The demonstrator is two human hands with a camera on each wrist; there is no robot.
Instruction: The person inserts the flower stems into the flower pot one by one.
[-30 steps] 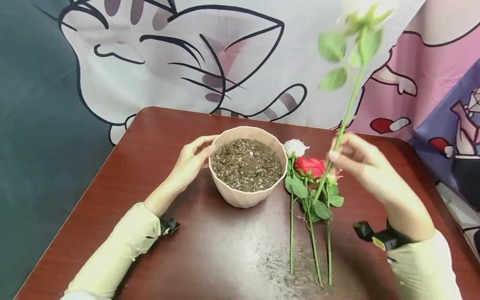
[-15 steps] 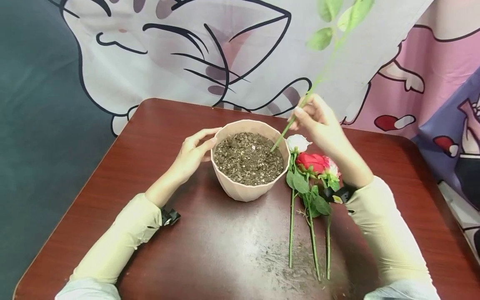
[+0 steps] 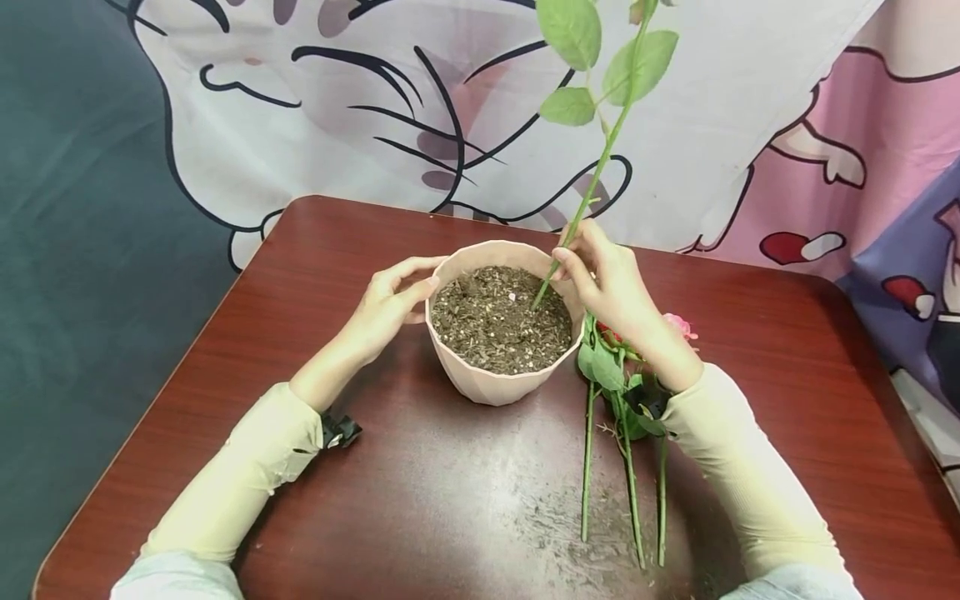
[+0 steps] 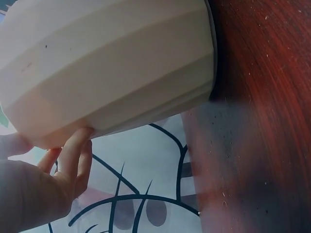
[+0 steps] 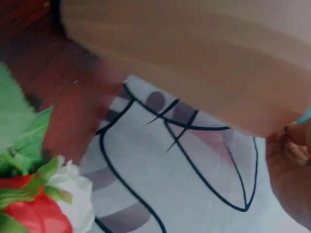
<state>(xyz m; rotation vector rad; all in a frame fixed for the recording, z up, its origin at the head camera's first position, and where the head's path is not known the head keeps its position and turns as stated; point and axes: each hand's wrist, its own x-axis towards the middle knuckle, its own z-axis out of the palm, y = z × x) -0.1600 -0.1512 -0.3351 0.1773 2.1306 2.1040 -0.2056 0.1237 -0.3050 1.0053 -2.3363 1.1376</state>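
The right hand's (image 3: 606,279) grip pinches a leafy flower stem (image 3: 598,169) near its lower end. From the pinch, the stem's long axis slants down and leftward into the faceted pot (image 3: 491,388), tip at the soil (image 3: 495,325); whether it enters is hard to tell. Opposite, the left hand (image 3: 384,307) holds the pot's left side. More flowers (image 3: 603,367) lie just right of the pot on the counter (image 3: 405,508).
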